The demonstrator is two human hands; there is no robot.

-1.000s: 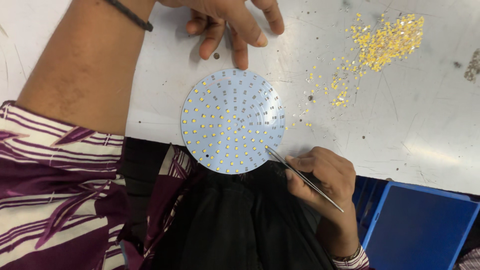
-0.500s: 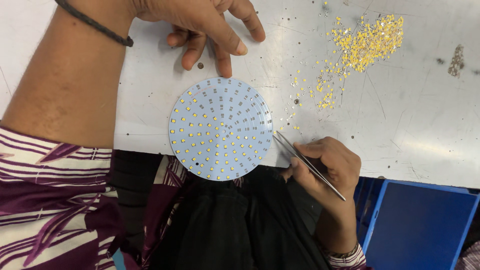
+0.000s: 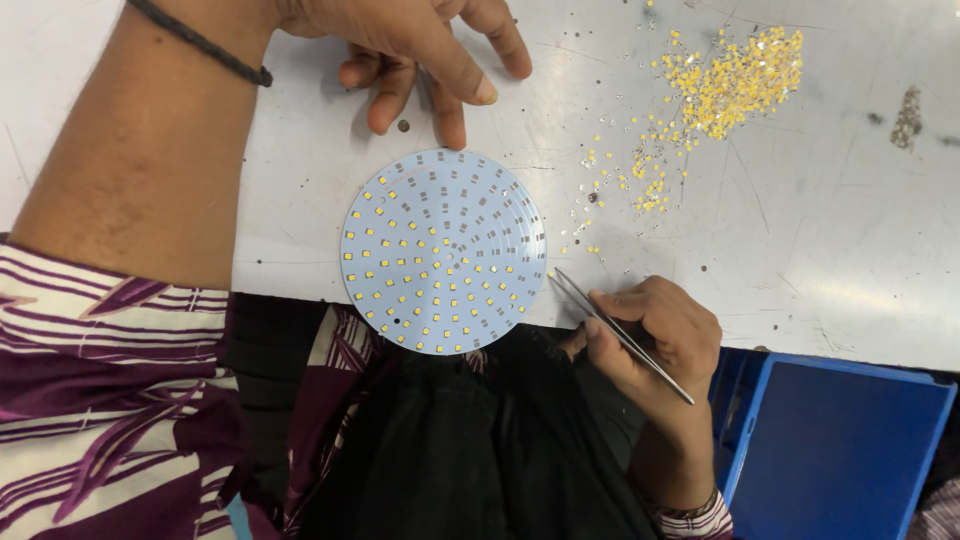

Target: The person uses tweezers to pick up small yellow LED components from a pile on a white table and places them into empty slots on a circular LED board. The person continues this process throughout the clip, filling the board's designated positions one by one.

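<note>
Your right hand (image 3: 655, 335) was closed around a pair of metal tweezers (image 3: 620, 335), pinched between thumb and fingers, with the tips lying just beside the right edge of the round white circuit board (image 3: 443, 250); whether the tips held anything could not be told. The board lay flat at the near edge of the grey worktable (image 3: 850, 230), its lower rim overhanging that edge above your dark lap. Small yellow components were seated across much of the board, mostly in its lower and left portions, while many pads toward its upper right showed bare. Your left hand (image 3: 420, 50) rested on the table just beyond the board's upper rim, fingers curled downward with the tips on the surface, gripping nothing and apart from the board. A dark band (image 3: 200, 42) circled that wrist. A loose heap of yellow components (image 3: 735, 85) lay well to the upper right of the board, with strays trailing from it toward the board's right side. A blue tray (image 3: 840, 450) sat below the table edge, to the lower right of the board.
</note>
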